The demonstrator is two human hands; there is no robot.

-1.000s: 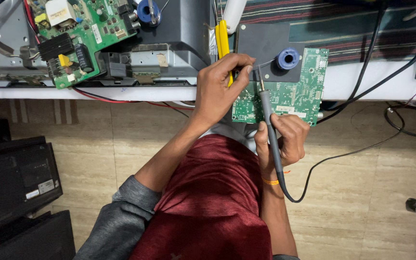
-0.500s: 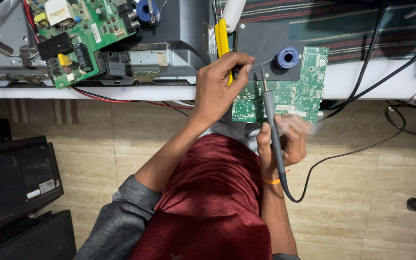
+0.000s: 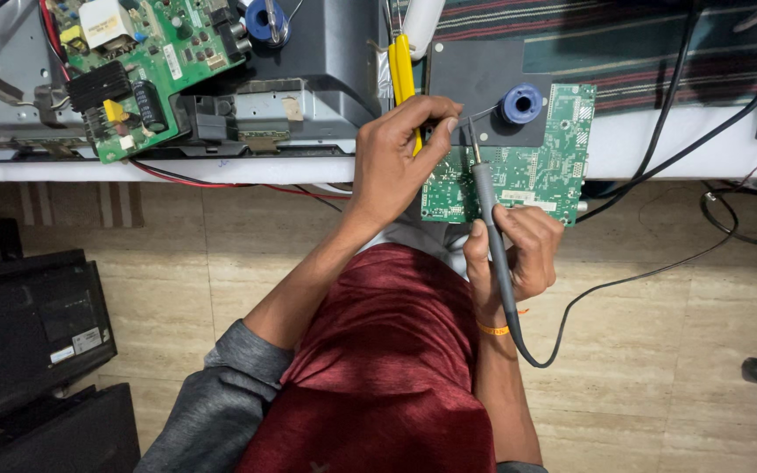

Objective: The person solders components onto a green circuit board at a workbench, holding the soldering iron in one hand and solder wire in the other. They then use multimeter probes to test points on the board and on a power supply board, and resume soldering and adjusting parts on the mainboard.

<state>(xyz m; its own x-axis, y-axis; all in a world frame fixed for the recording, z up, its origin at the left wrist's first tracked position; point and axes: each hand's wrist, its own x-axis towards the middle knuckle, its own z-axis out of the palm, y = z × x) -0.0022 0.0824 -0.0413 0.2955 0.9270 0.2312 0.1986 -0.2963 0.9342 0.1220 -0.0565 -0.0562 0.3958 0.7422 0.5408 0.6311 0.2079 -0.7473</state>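
A green circuit board (image 3: 536, 166) lies at the near edge of the white bench, partly over a dark mat. My right hand (image 3: 519, 250) grips a grey soldering iron (image 3: 488, 215) like a pen, its tip touching the board's upper left area. My left hand (image 3: 400, 149) pinches a thin solder wire (image 3: 482, 112) that runs from a blue spool (image 3: 521, 103) to the iron's tip. The iron's black cord (image 3: 624, 285) loops down and right across the floor.
A larger green circuit board (image 3: 129, 74) with a black heat sink sits in an opened metal chassis (image 3: 2, 79) at the left. A yellow-handled tool (image 3: 402, 66) lies behind my left hand. A second blue spool (image 3: 266, 19) stands at the back. Black boxes (image 3: 24, 324) stand on the floor at left.
My right hand has shifted slightly on the iron's handle and settled. The left hand and the board stay where they were.
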